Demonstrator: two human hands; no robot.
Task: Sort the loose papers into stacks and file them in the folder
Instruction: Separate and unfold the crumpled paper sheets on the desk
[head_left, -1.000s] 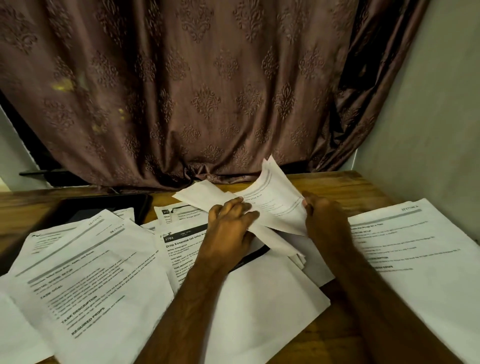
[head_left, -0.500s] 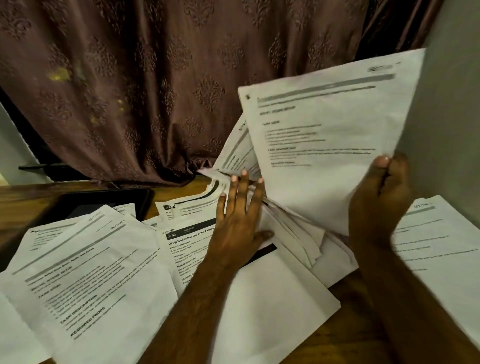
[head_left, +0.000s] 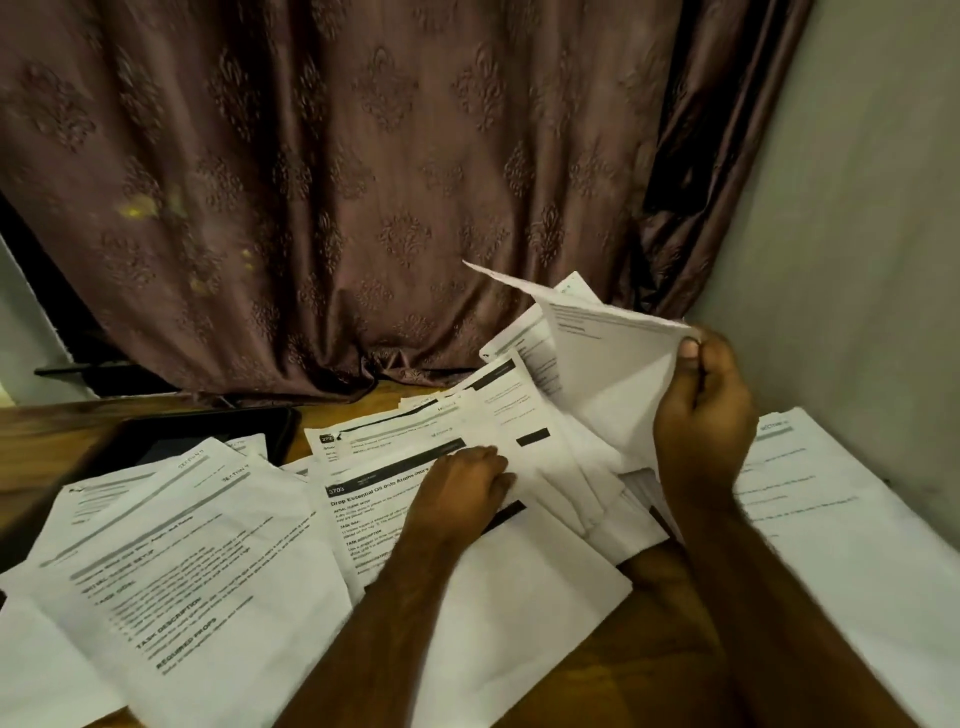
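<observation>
Right of the fanned paper pile (head_left: 519, 457) on the counter (head_left: 670, 644), the right hand (head_left: 701, 415) pinches a lifted sheet (head_left: 608, 358) by its corner while the left hand (head_left: 462, 493), fingers curled, pins the pile; best peel slowly so lower sheets stay put.

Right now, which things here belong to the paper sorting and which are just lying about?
Part of the job: lifted sheet, middle pile, left pile, right pile, right hand, left hand.

Lying about: black tablet, curtain, wooden table.
</observation>
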